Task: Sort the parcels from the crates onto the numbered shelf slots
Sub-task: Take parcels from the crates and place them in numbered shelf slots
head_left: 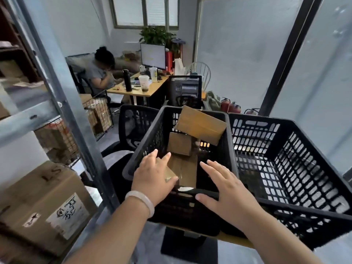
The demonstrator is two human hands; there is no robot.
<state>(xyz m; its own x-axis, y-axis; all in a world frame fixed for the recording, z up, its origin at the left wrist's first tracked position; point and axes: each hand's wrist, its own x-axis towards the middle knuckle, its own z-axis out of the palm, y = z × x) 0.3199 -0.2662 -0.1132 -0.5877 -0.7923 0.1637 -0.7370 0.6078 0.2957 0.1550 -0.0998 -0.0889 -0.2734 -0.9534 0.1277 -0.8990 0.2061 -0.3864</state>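
The left hand (152, 174) and right hand (222, 185) are both open and hold nothing. Brown cardboard parcels (183, 168) lie in the black plastic crate (144, 149). Reach down and hold one parcel by both sides.

A seated person (99, 73) leans over a wooden surface (150, 88) at the back. On it stand a lit monitor (153, 55), a black flask (127, 80) and two plastic cups (144, 83). A leafy potted plant (158, 36) sits below the window (146, 11). Red fire extinguishers (230, 106) stand on the floor by a white spindle-back chair (201, 72).
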